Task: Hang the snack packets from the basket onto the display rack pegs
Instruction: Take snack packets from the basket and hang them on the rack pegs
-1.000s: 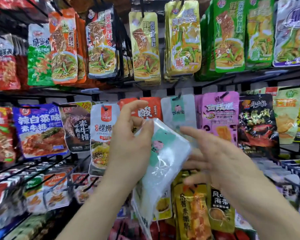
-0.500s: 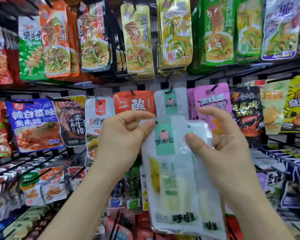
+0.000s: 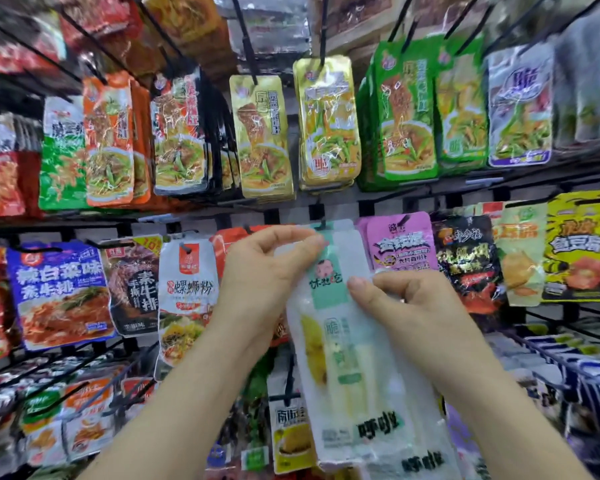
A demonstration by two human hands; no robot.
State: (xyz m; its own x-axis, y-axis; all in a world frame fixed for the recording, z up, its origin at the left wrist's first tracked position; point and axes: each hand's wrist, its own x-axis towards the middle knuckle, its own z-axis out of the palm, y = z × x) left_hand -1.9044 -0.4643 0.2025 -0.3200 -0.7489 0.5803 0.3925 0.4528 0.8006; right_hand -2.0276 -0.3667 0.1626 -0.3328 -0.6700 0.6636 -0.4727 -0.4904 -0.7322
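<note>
A stack of clear white snack packets (image 3: pixel 347 368) with a mint-green label stands upright in front of the display rack's middle row. My left hand (image 3: pixel 257 282) pinches the stack's top left corner. On the right edge, a little lower, my right hand (image 3: pixel 406 306) grips the stack with its thumb on the front. The packets' top edge sits level with a black peg (image 3: pixel 323 221) between the red and pink packets. I cannot tell whether the hang hole is on the peg. The basket is out of view.
Rows of hanging snack packets fill the rack: gold (image 3: pixel 329 123) and green ones (image 3: pixel 406 116) above, pink (image 3: pixel 400 242) and black ones (image 3: pixel 465 261) to the right, white (image 3: pixel 187 289) and blue ones (image 3: pixel 59 292) to the left. Black pegs stick out toward me on every row.
Both hands have lifted the packet stack from tilted and low to upright, with its top raised to the peg in the middle row. The view has tipped upward and closer.
</note>
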